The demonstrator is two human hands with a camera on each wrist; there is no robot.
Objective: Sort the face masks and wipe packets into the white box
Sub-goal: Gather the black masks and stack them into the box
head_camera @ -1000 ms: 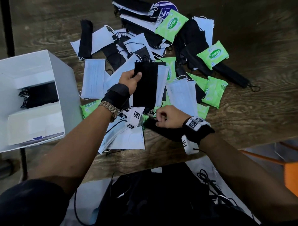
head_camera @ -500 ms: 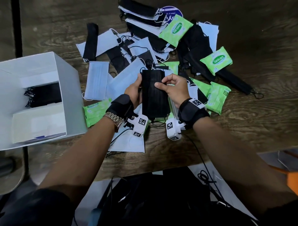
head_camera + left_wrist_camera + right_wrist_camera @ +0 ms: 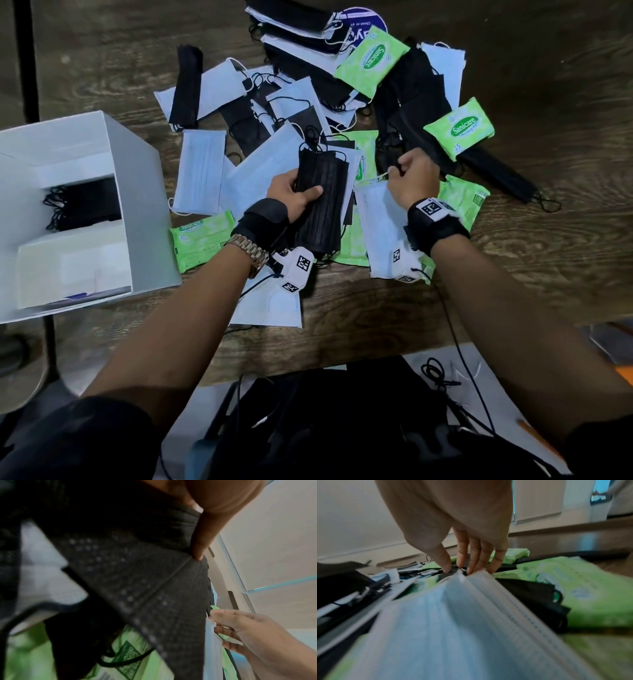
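Black pleated face masks [image 3: 322,202], stacked, sit gripped in the left hand [image 3: 291,195], long axis pointing away; the white cardboard box [image 3: 137,192] lies leftward. The right hand [image 3: 414,178] pinches a pale blue mask [image 3: 380,226].

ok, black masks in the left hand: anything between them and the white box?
Nothing visible blocks it. The left hand grips the black masks above the pile; the white box sits to its left, top open, only low masks and a wipe packet between.
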